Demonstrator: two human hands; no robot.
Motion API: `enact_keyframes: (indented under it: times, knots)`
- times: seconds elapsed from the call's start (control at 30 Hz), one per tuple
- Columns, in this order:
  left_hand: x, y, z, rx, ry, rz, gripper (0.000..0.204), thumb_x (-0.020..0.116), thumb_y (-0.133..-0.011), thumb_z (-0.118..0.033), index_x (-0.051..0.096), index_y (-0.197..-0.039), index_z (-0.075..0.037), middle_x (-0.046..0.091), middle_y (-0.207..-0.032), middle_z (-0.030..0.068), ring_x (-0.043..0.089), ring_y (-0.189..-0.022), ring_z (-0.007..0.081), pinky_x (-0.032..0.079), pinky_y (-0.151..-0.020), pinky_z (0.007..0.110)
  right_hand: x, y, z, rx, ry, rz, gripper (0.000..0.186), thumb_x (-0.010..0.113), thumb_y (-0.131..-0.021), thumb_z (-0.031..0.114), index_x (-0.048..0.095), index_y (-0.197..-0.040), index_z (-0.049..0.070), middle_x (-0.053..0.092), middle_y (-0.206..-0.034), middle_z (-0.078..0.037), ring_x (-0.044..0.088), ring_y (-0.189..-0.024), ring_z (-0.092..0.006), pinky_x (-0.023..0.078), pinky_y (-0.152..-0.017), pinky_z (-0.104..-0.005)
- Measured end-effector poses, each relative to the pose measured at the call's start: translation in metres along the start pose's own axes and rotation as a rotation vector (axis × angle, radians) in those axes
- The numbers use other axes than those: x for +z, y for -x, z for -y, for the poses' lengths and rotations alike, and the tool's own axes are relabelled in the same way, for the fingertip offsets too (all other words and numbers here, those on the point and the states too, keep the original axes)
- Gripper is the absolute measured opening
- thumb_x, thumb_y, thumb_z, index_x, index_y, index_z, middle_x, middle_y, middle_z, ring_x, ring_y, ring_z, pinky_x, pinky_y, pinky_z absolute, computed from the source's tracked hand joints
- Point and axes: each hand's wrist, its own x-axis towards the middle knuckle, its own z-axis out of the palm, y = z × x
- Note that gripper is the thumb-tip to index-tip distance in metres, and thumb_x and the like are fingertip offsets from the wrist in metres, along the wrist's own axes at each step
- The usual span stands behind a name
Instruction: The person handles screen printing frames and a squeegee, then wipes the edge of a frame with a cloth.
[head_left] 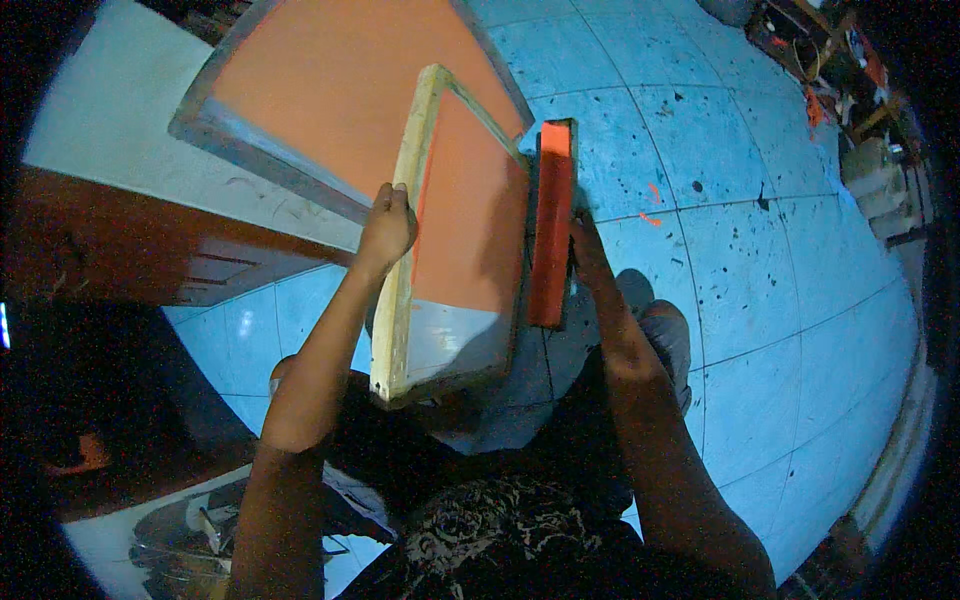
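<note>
My left hand (388, 232) is closed around the pale wooden side of a screen-printing frame (400, 290), which stands tilted above my lap. Orange coating covers most of its mesh (470, 210), while a strip at the near end is bare and whitish. Just right of the frame, my right hand (588, 250) grips a long, narrow scoop coater (553, 225) with bright orange emulsion inside. The coater lies along the frame's right side; I cannot tell whether they touch. Most of my right fingers are hidden behind it.
A larger frame with orange mesh (330, 90) leans behind, over a white surface (100, 110) at the left. Below that is a brown wooden panel (130, 235). Blue floor tiles (760, 300) bear dark spots and orange drips. Assorted items (820, 60) line the far right edge.
</note>
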Motion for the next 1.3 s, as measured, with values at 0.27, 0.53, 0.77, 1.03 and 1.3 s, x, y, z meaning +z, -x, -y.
enact_keyframes:
  times: [0.27, 0.53, 0.77, 1.03, 1.3]
  knots:
    - [0.0, 0.022, 0.006, -0.011, 0.281, 0.017, 0.018, 0.038, -0.096, -0.029, 0.04, -0.086, -0.013, 0.032, -0.05, -0.0024, 0.031, -0.037, 0.01, 0.028, -0.034, 0.028, -0.042, -0.036, -0.149, 0.03, 0.173, -0.014, 0.036, 0.052, -0.089, 0.033, 0.046, -0.112, 0.005, 0.053, -0.098, -0.006, 0.053, -0.087, -0.0169, 0.045, -0.075, -0.0318]
    - [0.0, 0.04, -0.014, -0.013, 0.033, -0.088, 0.026, 0.033, -0.097, -0.03, 0.041, -0.086, -0.007, 0.037, -0.049, 0.0003, 0.038, -0.039, 0.0112, 0.032, -0.038, 0.029, -0.049, -0.04, -0.205, 0.001, 0.258, -0.014, 0.041, 0.052, -0.088, 0.034, 0.045, -0.115, 0.004, 0.054, -0.103, -0.009, 0.054, -0.093, -0.0199, 0.044, -0.079, -0.0336]
    - [-0.002, 0.04, -0.026, -0.03, 0.168, 0.005, 0.03, 0.032, -0.097, -0.03, 0.039, -0.081, -0.006, 0.037, -0.05, 0.0006, 0.04, -0.041, 0.0116, 0.033, -0.04, 0.028, -0.033, -0.041, -0.204, -0.071, 0.503, -0.175, 0.051, 0.055, -0.088, 0.035, 0.042, -0.123, 0.001, 0.053, -0.111, -0.013, 0.05, -0.103, -0.0235, 0.039, -0.088, -0.036]
    - [0.014, 0.038, -0.023, -0.043, -0.084, -0.015, 0.041, 0.037, -0.094, -0.029, 0.039, -0.114, 0.007, 0.044, -0.057, 0.0066, 0.049, -0.051, 0.0181, 0.043, -0.05, 0.032, -0.011, -0.028, -0.173, -0.023, 0.415, -0.186, 0.052, 0.056, -0.087, 0.036, 0.041, -0.123, 0.001, 0.053, -0.11, -0.014, 0.049, -0.102, -0.0246, 0.038, -0.089, -0.0356]
    - [0.03, 0.023, 0.0, 0.177, -0.311, 0.003, 0.042, 0.038, -0.094, -0.026, 0.036, -0.122, 0.005, 0.05, -0.071, 0.0134, 0.054, -0.056, 0.0202, 0.045, -0.05, 0.033, 0.019, -0.009, -0.111, 0.029, 0.215, -0.083, 0.036, 0.057, -0.087, 0.029, 0.046, -0.11, 0.004, 0.053, -0.096, -0.006, 0.046, -0.087, -0.0163, 0.04, -0.078, -0.0323]
